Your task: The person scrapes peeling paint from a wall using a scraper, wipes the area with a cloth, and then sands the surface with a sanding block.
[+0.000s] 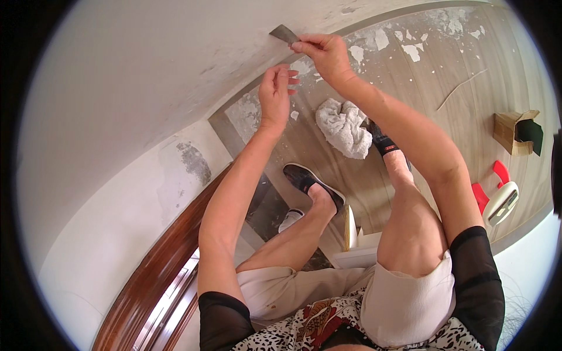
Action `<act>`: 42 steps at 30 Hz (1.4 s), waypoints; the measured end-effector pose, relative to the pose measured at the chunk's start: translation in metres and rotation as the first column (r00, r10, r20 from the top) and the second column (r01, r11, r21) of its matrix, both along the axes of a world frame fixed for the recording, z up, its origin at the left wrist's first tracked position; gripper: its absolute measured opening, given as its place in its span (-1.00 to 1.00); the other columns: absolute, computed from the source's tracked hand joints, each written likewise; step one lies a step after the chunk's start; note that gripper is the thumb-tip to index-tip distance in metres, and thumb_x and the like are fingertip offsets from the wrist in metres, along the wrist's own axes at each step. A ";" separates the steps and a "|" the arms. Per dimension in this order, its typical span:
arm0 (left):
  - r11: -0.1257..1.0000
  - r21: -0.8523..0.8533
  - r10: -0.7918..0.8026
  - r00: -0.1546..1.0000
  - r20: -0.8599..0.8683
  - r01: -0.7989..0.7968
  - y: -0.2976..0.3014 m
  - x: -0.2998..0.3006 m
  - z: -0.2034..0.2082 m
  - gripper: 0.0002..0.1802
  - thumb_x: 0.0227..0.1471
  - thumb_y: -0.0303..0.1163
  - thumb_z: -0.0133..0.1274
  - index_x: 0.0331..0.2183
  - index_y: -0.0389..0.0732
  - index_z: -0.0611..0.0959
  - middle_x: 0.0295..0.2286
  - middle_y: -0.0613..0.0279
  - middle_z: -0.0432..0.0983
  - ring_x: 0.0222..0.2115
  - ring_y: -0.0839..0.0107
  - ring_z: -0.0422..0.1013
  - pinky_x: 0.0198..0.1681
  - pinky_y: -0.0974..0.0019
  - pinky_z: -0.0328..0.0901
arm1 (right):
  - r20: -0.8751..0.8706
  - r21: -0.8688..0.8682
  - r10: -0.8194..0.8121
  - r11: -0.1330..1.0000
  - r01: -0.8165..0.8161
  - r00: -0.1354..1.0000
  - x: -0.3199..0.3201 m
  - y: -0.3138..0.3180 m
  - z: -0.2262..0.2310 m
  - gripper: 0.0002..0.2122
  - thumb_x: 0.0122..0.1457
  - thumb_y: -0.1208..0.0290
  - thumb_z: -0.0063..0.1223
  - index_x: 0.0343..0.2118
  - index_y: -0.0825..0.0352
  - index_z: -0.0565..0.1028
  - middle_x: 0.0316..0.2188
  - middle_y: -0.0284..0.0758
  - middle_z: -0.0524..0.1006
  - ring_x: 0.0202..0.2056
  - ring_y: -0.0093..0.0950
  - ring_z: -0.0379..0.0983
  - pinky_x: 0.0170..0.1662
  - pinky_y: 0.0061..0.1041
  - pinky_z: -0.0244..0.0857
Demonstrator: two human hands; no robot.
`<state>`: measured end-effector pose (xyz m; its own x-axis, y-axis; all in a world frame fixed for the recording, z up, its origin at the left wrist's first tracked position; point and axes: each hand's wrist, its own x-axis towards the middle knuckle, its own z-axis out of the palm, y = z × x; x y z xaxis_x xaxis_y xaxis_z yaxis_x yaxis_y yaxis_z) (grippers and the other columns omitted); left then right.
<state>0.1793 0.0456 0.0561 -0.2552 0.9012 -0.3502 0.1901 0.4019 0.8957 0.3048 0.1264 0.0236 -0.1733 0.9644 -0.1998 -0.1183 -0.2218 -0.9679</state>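
My right hand [329,57] is closed around a scraper [284,34], whose flat grey blade points up and left at the foot of the white wall [146,58]. Its handle is mostly hidden in my fingers. Lower and to the left, my left hand [275,96] is close to the wall with its fingers apart and nothing visible in it. The wall surface near both hands is stained and rough. White paint flakes [412,52] and dust lie on the wood-look floor [462,111] along the skirting.
A crumpled white towel [344,128] lies by my right shoe [381,139]. On the right are an open cardboard box [508,133] and a white device [502,203] with red parts. A brown wooden door frame [158,263] stands at the lower left, beside a patchy wall.
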 end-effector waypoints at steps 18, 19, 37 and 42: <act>0.998 0.064 -0.002 1.000 0.012 0.001 0.008 -0.012 -0.006 -0.74 0.23 -0.30 -0.17 -0.15 -0.25 0.46 -0.34 0.22 0.52 -0.41 0.50 0.45 -0.37 0.45 0.31 | 0.078 0.226 -0.024 0.974 0.006 0.997 -0.001 0.014 0.012 -0.87 0.03 0.49 0.19 -0.38 0.45 0.59 -0.49 -0.32 0.62 -0.44 -0.68 0.46 -0.32 -0.66 0.35; 0.998 0.064 -0.002 1.000 0.005 0.001 0.006 -0.014 -0.009 -0.75 0.22 -0.31 -0.17 -0.15 -0.24 0.46 -0.34 0.23 0.53 -0.41 0.50 0.45 -0.36 0.45 0.30 | 0.092 0.244 -0.044 0.970 0.020 0.995 -0.003 0.013 0.009 -0.87 0.03 0.49 0.19 -0.38 0.45 0.59 -0.49 -0.32 0.62 -0.44 -0.69 0.46 -0.32 -0.65 0.34; 0.996 0.085 -0.033 0.999 -0.003 0.033 0.004 -0.019 -0.011 -0.78 0.17 -0.50 -0.18 -0.13 -0.26 0.43 -0.32 0.20 0.53 -0.40 0.52 0.45 -0.35 0.47 0.30 | -0.057 0.254 -0.032 0.966 0.045 0.998 -0.013 0.008 0.019 -0.86 -0.04 0.46 0.22 -0.38 0.35 0.61 -0.52 -0.21 0.59 -0.54 -0.53 0.46 -0.39 -0.55 0.33; 0.992 0.117 -0.044 0.999 -0.024 0.047 0.008 -0.024 -0.007 -0.75 0.17 -0.50 -0.15 -0.09 -0.27 0.43 -0.28 0.18 0.52 -0.33 0.46 0.45 -0.28 0.43 0.32 | 0.153 0.265 0.047 0.960 -0.087 0.987 -0.010 0.001 0.036 -0.88 0.03 0.53 0.17 -0.36 0.42 0.61 -0.48 -0.31 0.62 -0.46 -0.65 0.47 -0.33 -0.63 0.36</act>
